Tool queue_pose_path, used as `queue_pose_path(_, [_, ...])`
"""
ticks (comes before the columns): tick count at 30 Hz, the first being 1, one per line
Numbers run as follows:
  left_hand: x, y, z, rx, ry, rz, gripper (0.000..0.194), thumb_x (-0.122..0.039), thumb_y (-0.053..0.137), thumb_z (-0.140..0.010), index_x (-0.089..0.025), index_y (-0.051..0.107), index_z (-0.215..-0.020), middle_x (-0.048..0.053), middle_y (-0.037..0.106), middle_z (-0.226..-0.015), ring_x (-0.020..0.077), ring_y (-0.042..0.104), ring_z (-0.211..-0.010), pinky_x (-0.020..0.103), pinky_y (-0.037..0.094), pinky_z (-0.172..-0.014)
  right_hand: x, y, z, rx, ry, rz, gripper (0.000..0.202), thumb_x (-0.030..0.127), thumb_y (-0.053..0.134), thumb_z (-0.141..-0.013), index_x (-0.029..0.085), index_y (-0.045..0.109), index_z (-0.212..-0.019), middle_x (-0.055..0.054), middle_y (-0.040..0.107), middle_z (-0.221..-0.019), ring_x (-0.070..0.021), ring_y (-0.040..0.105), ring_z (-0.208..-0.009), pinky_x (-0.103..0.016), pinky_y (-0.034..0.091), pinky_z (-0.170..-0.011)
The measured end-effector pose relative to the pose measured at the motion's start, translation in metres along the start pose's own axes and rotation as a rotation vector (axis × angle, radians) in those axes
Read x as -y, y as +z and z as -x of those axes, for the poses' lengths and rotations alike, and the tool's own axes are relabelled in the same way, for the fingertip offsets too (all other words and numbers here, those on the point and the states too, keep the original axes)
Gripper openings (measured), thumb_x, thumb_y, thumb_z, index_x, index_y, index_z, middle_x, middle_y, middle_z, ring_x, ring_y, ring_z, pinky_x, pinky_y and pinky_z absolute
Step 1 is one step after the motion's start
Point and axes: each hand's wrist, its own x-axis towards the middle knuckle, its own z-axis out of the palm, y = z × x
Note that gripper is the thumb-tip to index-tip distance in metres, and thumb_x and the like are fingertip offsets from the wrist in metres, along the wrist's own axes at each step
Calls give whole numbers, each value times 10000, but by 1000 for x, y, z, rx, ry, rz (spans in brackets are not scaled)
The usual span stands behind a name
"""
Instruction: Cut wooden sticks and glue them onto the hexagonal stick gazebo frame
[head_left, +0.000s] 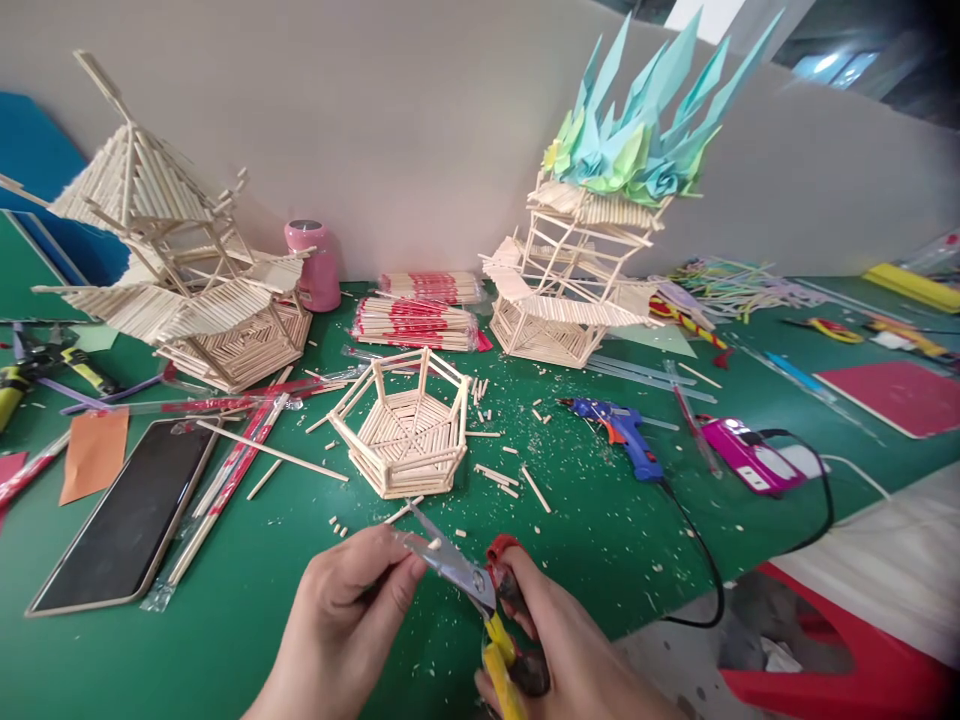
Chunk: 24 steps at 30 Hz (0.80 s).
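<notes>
In my right hand point(555, 630) is a pair of scissors point(461, 570) with red and yellow handles. Their blades point up and left, slightly apart. My left hand point(352, 600) is closed in a pinch beside the blades. A pale end of a thin wooden stick point(435, 544) pokes out at its fingertips, lying across the blades; most of it is hidden. Just beyond both hands sits a small polygonal frame point(409, 450) of wooden sticks, with a woven-looking floor and upright posts. Short cut stick pieces point(499, 478) lie scattered to its right.
Stick-built pavilions stand at the left point(187, 270) and right point(577, 260), the latter topped with blue paper spikes. Stick bundles point(416, 322) lie between. A phone point(127, 520) is at left; a blue glue gun point(619, 432) and pink power strip point(754, 455), with cords, are at right.
</notes>
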Motion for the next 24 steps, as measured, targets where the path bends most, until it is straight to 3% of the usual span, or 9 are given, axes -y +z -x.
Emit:
queue_pose_path(3, [3, -6, 0, 159, -160, 219, 216, -272, 538, -810, -165, 680, -687, 18, 619, -556, 104, 493, -465, 182, 396, -419, -6, 1, 2, 13, -41, 72, 460, 158, 566, -566, 193, 434, -1004, -78, 577, -897, -235, 575, -831, -313, 466, -686])
queue_pose_path(6, [6, -6, 4, 162, -241, 221, 266, -316, 527, -819, -159, 663, -652, 6, 571, -510, 97, 446, -440, 183, 366, -394, -2, 0, -1, 77, -67, 68, 328, 153, 533, -581, 196, 429, -889, -35, 564, -762, -188, 562, -679, -266, 440, -563])
queue_pose_path(8, [7, -2, 8, 82, -171, 74, 228, -275, 526, -823, -163, 652, -669, 11, 587, -557, 108, 482, -491, 190, 398, -443, 4, -1, -2, 94, -67, 53, 267, 165, 525, -606, 206, 403, -841, -3, 540, -692, -154, 530, -594, -242, 409, -502])
queue_pose_path(10, [7, 1, 11, -20, -63, -75, 159, -204, 534, -811, -167, 651, -711, 13, 601, -597, 111, 505, -527, 192, 415, -483, 8, -1, -3, 59, -60, 49, 270, 175, 527, -627, 207, 391, -858, -11, 558, -725, -156, 546, -626, -245, 424, -536])
queue_pose_path(12, [6, 1, 8, -41, -1, -91, 153, -163, 533, -800, -169, 654, -706, 6, 597, -588, 104, 507, -517, 184, 414, -485, 10, -2, -1, 26, -59, 49, 301, 175, 542, -631, 205, 391, -889, -36, 582, -798, -171, 573, -701, -263, 445, -608])
queue_pose_path(14, [5, -4, 3, 37, -3, 27, 160, -180, 541, -794, -174, 667, -695, 5, 609, -581, 110, 528, -529, 183, 426, -494, 11, -3, 1, -8, -62, 56, 314, 177, 557, -634, 204, 399, -903, -58, 593, -854, -187, 583, -763, -279, 449, -657])
queue_pose_path(18, [5, -11, -4, 205, -250, 269, 239, -274, 539, -803, -166, 667, -632, -3, 565, -513, 87, 432, -445, 175, 352, -403, 14, -4, 4, 2, -90, 75, 275, 179, 532, -656, 198, 425, -909, -59, 603, -832, -187, 582, -733, -285, 449, -639])
queue_pose_path(20, [6, -9, -2, 154, -276, 253, 256, -294, 549, -796, -162, 650, -602, -9, 541, -493, 88, 425, -446, 178, 349, -404, 15, -3, 3, 34, -84, 71, 275, 172, 515, -662, 191, 424, -921, -49, 602, -795, -175, 575, -676, -278, 448, -599])
queue_pose_path(24, [6, -1, 7, -29, -164, 121, 132, -241, 592, -771, -182, 688, -703, -3, 613, -574, 107, 506, -513, 186, 414, -467, 12, -1, 1, 15, -86, 60, 283, 214, 538, -686, 192, 416, -941, -47, 599, -815, -185, 586, -726, -285, 462, -629])
